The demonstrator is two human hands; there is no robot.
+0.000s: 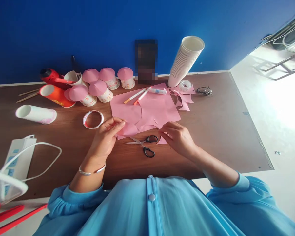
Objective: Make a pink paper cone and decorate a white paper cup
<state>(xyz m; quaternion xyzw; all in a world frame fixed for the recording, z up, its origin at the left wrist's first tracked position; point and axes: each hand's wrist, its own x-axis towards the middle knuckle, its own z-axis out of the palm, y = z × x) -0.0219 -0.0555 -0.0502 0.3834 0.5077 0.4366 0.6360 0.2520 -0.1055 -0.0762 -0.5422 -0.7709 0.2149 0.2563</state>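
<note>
My left hand (109,134) pinches a cut piece of pink paper (129,129) between thumb and fingers, just above the table. My right hand (175,134) is closed in a pinch at the near edge of the pink sheets (159,108); what its fingertips hold, if anything, is too small to make out. Between the hands, black-handled scissors (143,143) lie with their blades apart. A pink scrap (162,141) rests beneath the right fingertips. On the sheets lie two markers (135,95) and a glue stick (158,91).
Several paper cups with pink cone tops (98,88) stand at the back left. A tape roll (93,119), a paper cup lying on its side (36,114) and a power strip (19,160) are to the left. A tall cup stack (185,60) leans by the blue wall, near pink offcuts (183,97).
</note>
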